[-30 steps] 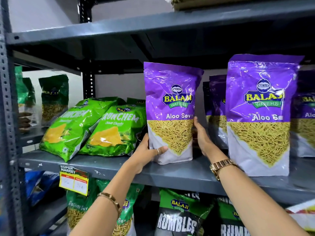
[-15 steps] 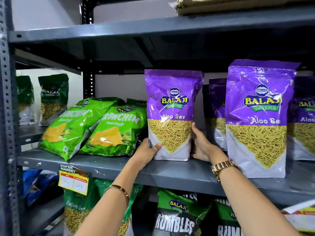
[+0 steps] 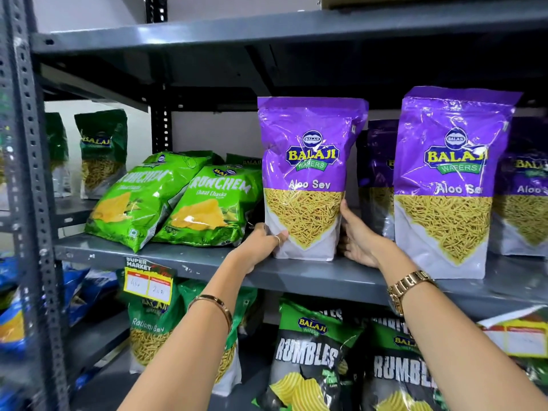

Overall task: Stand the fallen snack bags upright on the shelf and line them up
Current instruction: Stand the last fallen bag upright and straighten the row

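A purple Aloo Sev bag (image 3: 305,161) stands upright on the grey shelf (image 3: 189,259). My left hand (image 3: 261,244) grips its lower left corner, thumb on the front. My right hand (image 3: 360,241) presses its lower right side, fingers partly behind the bag. A second purple Aloo Sev bag (image 3: 447,179) stands upright to the right, closer to the shelf's front edge, with more purple bags (image 3: 376,176) behind. Two green Crunchem bags (image 3: 142,200) (image 3: 213,209) lie tilted back on the shelf at the left.
The upper shelf (image 3: 267,31) hangs close above the bag tops. A yellow price tag (image 3: 148,281) clips to the shelf edge. Rumbles bags (image 3: 308,360) and a Ratlami Sev bag (image 3: 154,330) fill the shelf below. A perforated steel post (image 3: 32,203) stands at the left.
The held purple bag has come down onto the shelf and stands straighter. Both hands slid lower along its sides, the left thumb still on the front.
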Action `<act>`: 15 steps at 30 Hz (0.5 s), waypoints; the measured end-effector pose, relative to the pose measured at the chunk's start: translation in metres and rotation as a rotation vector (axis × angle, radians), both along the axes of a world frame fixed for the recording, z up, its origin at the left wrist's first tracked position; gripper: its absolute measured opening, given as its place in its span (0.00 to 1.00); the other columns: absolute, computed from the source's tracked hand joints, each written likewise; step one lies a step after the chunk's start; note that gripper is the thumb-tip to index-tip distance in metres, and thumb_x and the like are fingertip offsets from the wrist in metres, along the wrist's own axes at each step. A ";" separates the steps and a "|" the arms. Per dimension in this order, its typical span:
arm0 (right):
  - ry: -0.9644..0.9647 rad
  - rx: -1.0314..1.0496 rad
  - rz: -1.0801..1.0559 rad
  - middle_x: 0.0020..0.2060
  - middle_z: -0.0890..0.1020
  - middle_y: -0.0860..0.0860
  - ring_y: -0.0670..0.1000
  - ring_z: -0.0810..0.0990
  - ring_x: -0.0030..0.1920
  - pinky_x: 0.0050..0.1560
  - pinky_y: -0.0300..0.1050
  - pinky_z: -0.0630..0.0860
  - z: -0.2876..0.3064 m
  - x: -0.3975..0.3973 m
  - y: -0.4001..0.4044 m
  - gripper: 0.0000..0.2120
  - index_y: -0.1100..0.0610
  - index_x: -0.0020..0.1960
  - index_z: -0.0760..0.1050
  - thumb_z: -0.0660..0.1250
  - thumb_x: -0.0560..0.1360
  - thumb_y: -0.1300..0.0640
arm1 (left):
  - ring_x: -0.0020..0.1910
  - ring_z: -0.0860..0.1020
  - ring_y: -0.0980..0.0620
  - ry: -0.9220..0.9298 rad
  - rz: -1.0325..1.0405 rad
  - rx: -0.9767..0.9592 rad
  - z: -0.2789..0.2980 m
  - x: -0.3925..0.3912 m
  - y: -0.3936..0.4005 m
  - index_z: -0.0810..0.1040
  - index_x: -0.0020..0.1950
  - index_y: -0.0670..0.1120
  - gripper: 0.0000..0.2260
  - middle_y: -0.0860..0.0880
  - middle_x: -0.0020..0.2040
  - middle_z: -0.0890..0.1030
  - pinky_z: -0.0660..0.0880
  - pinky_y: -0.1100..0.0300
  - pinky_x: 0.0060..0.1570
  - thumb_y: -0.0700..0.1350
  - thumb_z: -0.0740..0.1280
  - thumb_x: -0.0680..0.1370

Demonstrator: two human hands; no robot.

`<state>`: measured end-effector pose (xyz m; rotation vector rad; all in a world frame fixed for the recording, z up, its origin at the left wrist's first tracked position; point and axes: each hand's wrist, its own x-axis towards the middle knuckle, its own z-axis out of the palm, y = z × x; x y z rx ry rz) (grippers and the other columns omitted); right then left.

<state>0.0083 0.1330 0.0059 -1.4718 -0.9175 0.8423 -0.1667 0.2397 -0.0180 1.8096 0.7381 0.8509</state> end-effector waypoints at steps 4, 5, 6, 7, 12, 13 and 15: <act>-0.025 0.048 -0.035 0.75 0.60 0.53 0.53 0.57 0.74 0.73 0.50 0.51 -0.006 -0.008 -0.008 0.40 0.52 0.74 0.54 0.46 0.71 0.29 | 0.43 0.76 0.47 -0.079 0.011 0.022 -0.001 -0.002 -0.008 0.67 0.53 0.43 0.15 0.41 0.48 0.77 0.69 0.57 0.42 0.51 0.66 0.75; -0.079 0.084 -0.107 0.73 0.64 0.54 0.53 0.60 0.73 0.72 0.50 0.55 -0.009 -0.012 -0.009 0.37 0.52 0.73 0.59 0.48 0.72 0.30 | 0.52 0.76 0.44 -0.111 0.043 0.077 -0.002 -0.002 -0.010 0.65 0.61 0.42 0.22 0.40 0.56 0.76 0.69 0.58 0.47 0.52 0.66 0.75; -0.180 0.119 -0.202 0.70 0.69 0.55 0.54 0.65 0.70 0.67 0.49 0.61 -0.013 -0.016 -0.012 0.34 0.52 0.70 0.65 0.51 0.73 0.32 | 0.60 0.73 0.44 -0.134 0.103 0.168 -0.004 -0.002 -0.015 0.62 0.67 0.41 0.27 0.41 0.63 0.74 0.67 0.59 0.52 0.52 0.67 0.74; -0.320 0.158 -0.306 0.66 0.74 0.56 0.54 0.70 0.65 0.60 0.46 0.65 -0.015 -0.020 -0.014 0.30 0.53 0.65 0.69 0.53 0.73 0.34 | 0.65 0.69 0.45 -0.169 0.174 0.280 -0.005 -0.003 -0.020 0.59 0.70 0.41 0.31 0.42 0.67 0.71 0.64 0.62 0.55 0.52 0.67 0.74; -0.886 0.566 -0.678 0.54 0.82 0.59 0.58 0.79 0.56 0.56 0.47 0.72 -0.018 -0.039 -0.038 0.21 0.62 0.63 0.70 0.59 0.76 0.49 | 0.74 0.56 0.41 -0.203 0.358 0.775 -0.010 -0.005 -0.045 0.58 0.71 0.36 0.28 0.36 0.73 0.60 0.54 0.52 0.72 0.46 0.64 0.76; -1.006 0.637 -0.716 0.52 0.83 0.60 0.59 0.80 0.54 0.56 0.49 0.72 -0.018 -0.042 -0.044 0.20 0.64 0.61 0.71 0.60 0.75 0.52 | 0.73 0.57 0.39 -0.186 0.366 0.867 -0.010 -0.002 -0.049 0.60 0.70 0.35 0.26 0.35 0.72 0.61 0.55 0.48 0.72 0.44 0.64 0.76; -1.223 0.731 -0.826 0.49 0.82 0.62 0.62 0.80 0.51 0.61 0.57 0.71 -0.023 -0.037 -0.054 0.17 0.66 0.57 0.74 0.59 0.74 0.56 | 0.72 0.59 0.36 -0.177 0.338 0.999 -0.008 0.008 -0.061 0.65 0.67 0.34 0.23 0.34 0.70 0.65 0.58 0.41 0.71 0.41 0.65 0.75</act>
